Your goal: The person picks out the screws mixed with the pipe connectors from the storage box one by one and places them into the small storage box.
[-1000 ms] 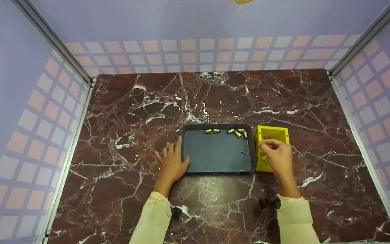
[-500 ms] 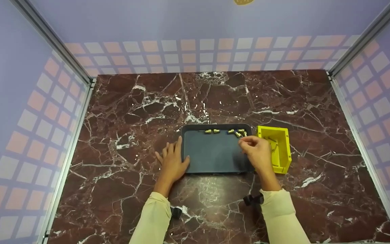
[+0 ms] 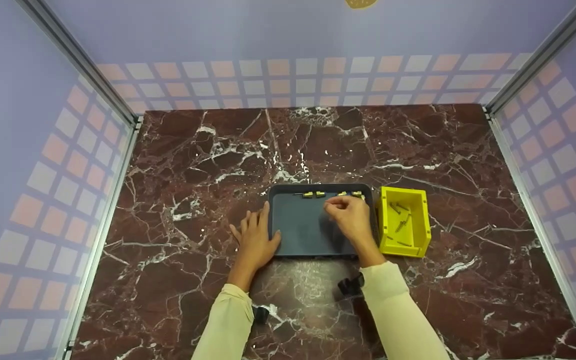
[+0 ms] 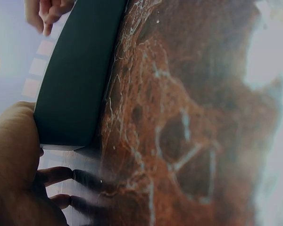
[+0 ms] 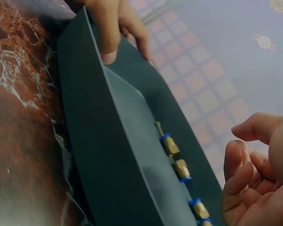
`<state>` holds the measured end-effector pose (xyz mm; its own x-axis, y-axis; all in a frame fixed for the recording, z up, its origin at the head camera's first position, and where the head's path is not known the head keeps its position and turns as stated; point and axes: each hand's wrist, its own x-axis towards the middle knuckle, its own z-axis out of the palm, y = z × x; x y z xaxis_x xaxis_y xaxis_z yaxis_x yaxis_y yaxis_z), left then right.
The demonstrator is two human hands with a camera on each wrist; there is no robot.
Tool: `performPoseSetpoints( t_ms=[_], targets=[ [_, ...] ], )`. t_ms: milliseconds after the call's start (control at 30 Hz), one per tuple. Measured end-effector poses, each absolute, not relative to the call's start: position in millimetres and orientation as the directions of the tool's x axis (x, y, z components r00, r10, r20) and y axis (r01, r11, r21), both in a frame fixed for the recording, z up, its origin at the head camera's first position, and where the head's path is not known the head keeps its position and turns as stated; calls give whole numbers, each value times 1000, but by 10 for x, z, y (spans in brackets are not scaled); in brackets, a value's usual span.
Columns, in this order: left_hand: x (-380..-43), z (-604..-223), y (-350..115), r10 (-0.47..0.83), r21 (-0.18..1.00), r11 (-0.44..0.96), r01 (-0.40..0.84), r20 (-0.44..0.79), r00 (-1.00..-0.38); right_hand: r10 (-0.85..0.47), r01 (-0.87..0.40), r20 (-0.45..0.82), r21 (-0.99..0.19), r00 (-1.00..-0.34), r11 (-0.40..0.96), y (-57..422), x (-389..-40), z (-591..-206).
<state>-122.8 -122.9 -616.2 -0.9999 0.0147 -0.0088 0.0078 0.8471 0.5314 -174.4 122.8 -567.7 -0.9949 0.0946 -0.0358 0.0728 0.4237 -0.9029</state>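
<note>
A dark grey tray holds several brass fittings with blue ends along its far wall. At its left side rests my left hand, fingers spread outside the wall and thumb over the rim; other fingers reach down to the table in the left wrist view. My right hand hovers over the tray's right part. Its fingers are loosely bent, and the right wrist view has a gap between thumb and forefinger with nothing visible in it. A thin screw lies by the leftmost fitting. The right hand hides part of the tray.
Directly right of the tray stands a yellow bin with several screws inside. Both sit on a dark red marbled tabletop, enclosed at the back and sides by lilac panels.
My right hand has moved left from above the yellow bin to above the tray, uncovering the screws in the bin. The left hand and the tray have stayed put.
</note>
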Motion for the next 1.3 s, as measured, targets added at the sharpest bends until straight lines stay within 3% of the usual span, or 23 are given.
performPoseSetpoints(
  t_ms=[300, 667, 1033, 1300],
  targets=[
    [-1222, -6163, -1227, 14, 540, 841, 19, 14, -1000, 63, 79, -60, -927, -996, 366, 986, -1912, -5801],
    [-1233, -6162, -1231, 6, 529, 848, -9, -28, -1000, 20, 66, -63, -918, -998, 392, 777, -2083, -5894],
    [-1229, -6150, -1222, 12, 522, 853, 8, -5, -1000, -36, -12, -11, -824, -999, 566, 604, -2219, -5953],
    [-1233, -6156, -1229, 12, 521, 854, 5, -11, -1000, -40, -16, -11, -784, -999, 621, 565, -2257, -6011]
  ],
)
